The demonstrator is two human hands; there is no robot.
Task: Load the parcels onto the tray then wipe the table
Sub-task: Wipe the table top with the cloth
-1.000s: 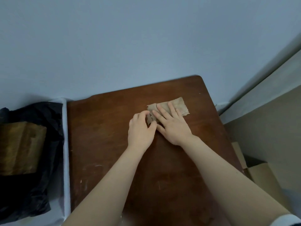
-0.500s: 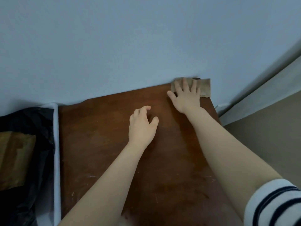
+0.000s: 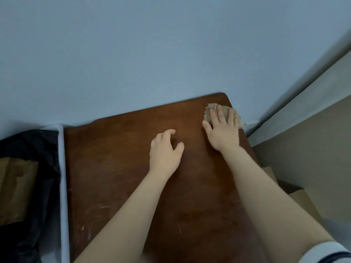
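A beige cloth (image 3: 236, 115) lies at the far right corner of the dark brown wooden table (image 3: 117, 168). My right hand (image 3: 222, 130) presses flat on the cloth with straight, spread fingers, and the cloth's right edge hangs slightly over the table's side. My left hand (image 3: 165, 152) rests on the bare tabletop near the middle, fingers loosely curled, holding nothing. To the left stands a white tray (image 3: 62, 177) with a black plastic parcel (image 3: 38, 149) and a brown parcel (image 3: 15, 188) in it.
A pale blue wall runs right behind the table's far edge. On the floor to the right lies brown cardboard (image 3: 302, 204) beside a beige wall. The tabletop shows light scratches near its front.
My right hand has slid the cloth from the table's middle to the far right corner, then a little toward me along the right edge. My left hand let go of the cloth and stayed mid-table.
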